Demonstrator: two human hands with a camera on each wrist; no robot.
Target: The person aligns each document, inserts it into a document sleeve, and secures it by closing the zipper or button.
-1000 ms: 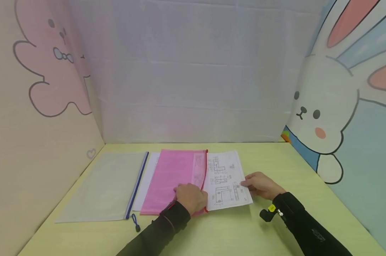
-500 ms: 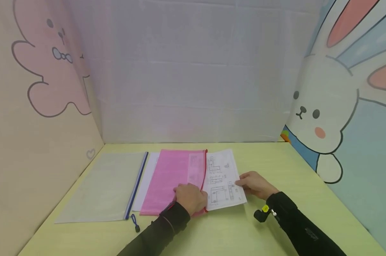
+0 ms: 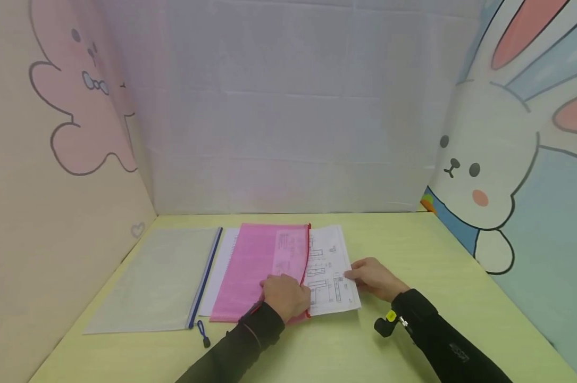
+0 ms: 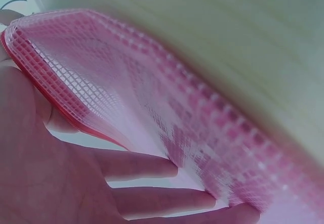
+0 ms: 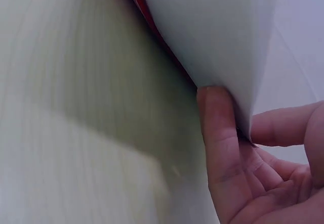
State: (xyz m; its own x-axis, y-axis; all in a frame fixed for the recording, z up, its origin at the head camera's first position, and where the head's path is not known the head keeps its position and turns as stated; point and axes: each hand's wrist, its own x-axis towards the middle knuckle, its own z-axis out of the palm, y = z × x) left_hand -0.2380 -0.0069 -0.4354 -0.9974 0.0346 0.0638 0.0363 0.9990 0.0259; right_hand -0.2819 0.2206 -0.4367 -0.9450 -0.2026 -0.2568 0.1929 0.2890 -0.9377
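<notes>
A pink mesh zip pouch (image 3: 257, 255) with a red zipper edge lies mid-table, its opening facing right. My left hand (image 3: 285, 298) grips the pouch near its front right corner; in the left wrist view, the fingers (image 4: 162, 202) lie along the pink mesh (image 4: 152, 82). White paper (image 3: 330, 266) printed with technical drawings sits partly inside the pouch, its right part sticking out. At its right edge, my right hand (image 3: 375, 279) pinches the paper between thumb and fingers. The right wrist view shows the paper's blank underside (image 5: 212, 37) lifted off the table there.
To the left lies a clear zip pouch (image 3: 149, 282) with a blue zipper edge. A blue cord pull (image 3: 203, 334) is near its front corner. White notebook pages (image 3: 218, 271) show beneath the pink pouch's left side. Walls enclose the yellow table (image 3: 412, 239) at back and sides.
My right hand has moved left with the paper, and more of it now lies inside the pink pouch. The left hand stays in place on the pouch.
</notes>
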